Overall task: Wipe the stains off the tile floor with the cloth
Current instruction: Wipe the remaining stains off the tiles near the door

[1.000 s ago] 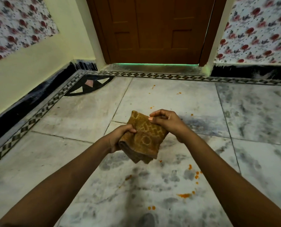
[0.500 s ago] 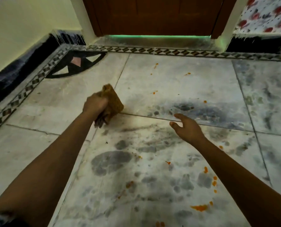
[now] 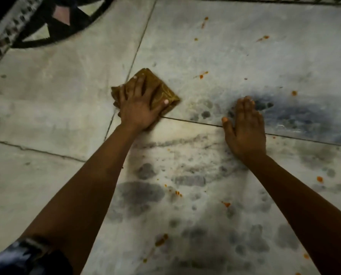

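A folded brown patterned cloth lies flat on the pale marble tile floor near a joint between tiles. My left hand presses down on the cloth with fingers spread, covering most of it. My right hand rests flat and open on the bare floor to the right, holding nothing. Orange stains dot the floor: a smear just right of the cloth, one nearer me, and a bigger blotch low in view. Dark grey smudges spread between my arms.
A black inlay corner motif and a checked border strip sit at the upper left by the wall. More orange specks lie farther out towards the top border. A dark sleeve shows at the bottom left.
The cloth went from both hands to the left hand alone, then down flat onto the floor. My right hand dropped palm-down onto the tile. The view tilted down and closer.
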